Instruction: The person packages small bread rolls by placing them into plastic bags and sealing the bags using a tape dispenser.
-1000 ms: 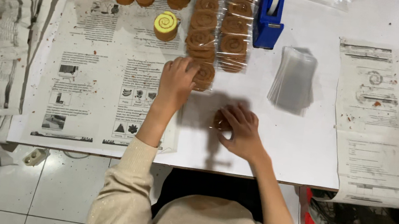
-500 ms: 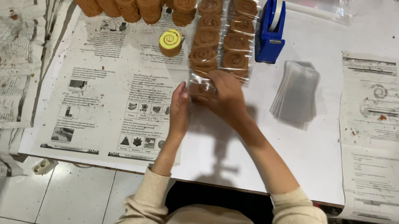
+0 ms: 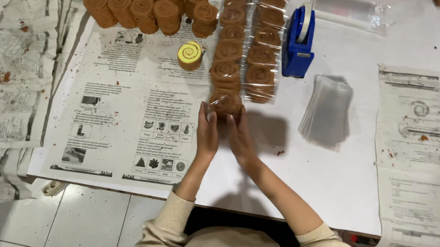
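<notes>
From the head camera, the left hand (image 3: 207, 133) and right hand (image 3: 241, 137) press in on both sides of a wrapped roll cake (image 3: 225, 102), setting it at the near end of a row of wrapped cakes (image 3: 231, 40) on the white table (image 3: 309, 175). It looks like the lining-up step; next it needs a gentle, straight nudge. The cake is brown, swirly, in shiny clear wrap.

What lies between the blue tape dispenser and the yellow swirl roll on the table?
In the head view, two columns of bagged brown rolls lie between the blue tape dispenser and the yellow swirl roll.
</notes>
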